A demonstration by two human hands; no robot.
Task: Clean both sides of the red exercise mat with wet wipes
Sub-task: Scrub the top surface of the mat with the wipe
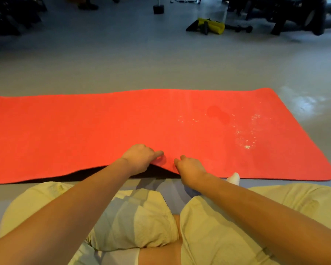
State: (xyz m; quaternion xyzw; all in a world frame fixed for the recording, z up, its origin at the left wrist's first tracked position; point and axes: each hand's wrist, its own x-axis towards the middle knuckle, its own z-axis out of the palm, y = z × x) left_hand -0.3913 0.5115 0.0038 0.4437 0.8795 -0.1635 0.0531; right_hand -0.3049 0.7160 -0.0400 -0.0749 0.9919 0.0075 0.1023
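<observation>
The person sat on the grey floor [161, 64] in pale yellow shorts [141, 217]. Just ahead, the left hand [139, 159] and right hand [189, 167] each pinched the near edge of the red mat [84, 131], lifting it so a dark shadow showed beneath. The mat lay crosswise, with wet droplets [245, 134] glinting towards its right end. Farther off lay a yellow bag [212, 25], a dumbbell [158, 9] and dark gym machines [294, 14].
</observation>
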